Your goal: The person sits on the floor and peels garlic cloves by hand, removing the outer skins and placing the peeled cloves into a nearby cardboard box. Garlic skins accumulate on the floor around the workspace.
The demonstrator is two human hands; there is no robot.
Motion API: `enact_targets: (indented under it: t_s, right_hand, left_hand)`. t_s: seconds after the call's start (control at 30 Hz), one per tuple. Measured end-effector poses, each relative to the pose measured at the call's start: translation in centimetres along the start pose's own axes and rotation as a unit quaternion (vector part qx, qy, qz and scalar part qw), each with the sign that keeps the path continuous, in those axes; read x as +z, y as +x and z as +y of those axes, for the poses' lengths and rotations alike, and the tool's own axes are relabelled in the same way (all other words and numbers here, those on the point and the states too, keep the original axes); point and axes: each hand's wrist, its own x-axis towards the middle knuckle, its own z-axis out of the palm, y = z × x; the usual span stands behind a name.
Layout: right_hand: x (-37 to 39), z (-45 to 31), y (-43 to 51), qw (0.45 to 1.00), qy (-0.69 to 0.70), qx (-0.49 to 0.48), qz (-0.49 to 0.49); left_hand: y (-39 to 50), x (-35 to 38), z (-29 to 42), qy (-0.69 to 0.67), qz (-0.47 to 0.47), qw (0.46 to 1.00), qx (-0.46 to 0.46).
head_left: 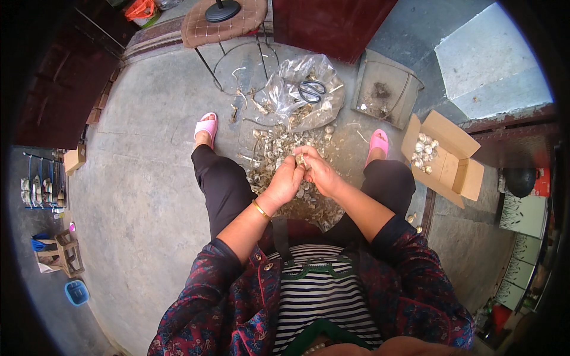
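Between my legs, both hands meet over a heap of dry garlic skins (269, 155) on the concrete floor. My left hand (285, 178) grips a small garlic bulb (300, 158) with thumb and fingers. From the other side, the fingers of my right hand (321, 173) close on the same bulb, partly hiding it. Beyond the heap lies a clear plastic bag (285, 84) with unpeeled garlic in it. Black-handled scissors (312, 91) rest on the bag. To the right, an open cardboard box (445, 164) holds several whitish garlic bulbs (424, 151).
A grey dustpan (383, 91) stands beyond my right foot. A stool with a brown padded cover (222, 24) is at the back. Loose garlic bulbs (414, 219) lie beside my right leg. Far left are a shoe rack (43, 182), a wooden stool (67, 253) and a blue basin (77, 293).
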Motion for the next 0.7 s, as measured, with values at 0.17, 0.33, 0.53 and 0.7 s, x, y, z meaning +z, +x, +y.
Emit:
enact_targets:
  t_s: [0.17, 0.33, 0.53, 0.7]
  right_hand:
    - [-0.5, 0.2, 0.1, 0.994, 0.11, 0.003, -0.009]
    - [-0.5, 0.0, 0.6, 0.986, 0.166, 0.011, 0.017]
    - [-0.2, 0.5, 0.2, 0.995, 0.097, 0.014, 0.016]
    - [-0.8, -0.4, 0.2, 0.983, 0.168, 0.066, 0.012]
  left_hand:
    - [0.2, 0.4, -1.3, -0.038, -0.019, 0.999, 0.013]
    - [-0.1, 0.6, -1.3, -0.094, 0.005, 0.995, 0.037]
    - [0.1, 0.0, -0.6, 0.019, -0.011, 0.999, -0.03]
    - [-0.1, 0.0, -0.6, 0.093, -0.01, 0.995, 0.019]
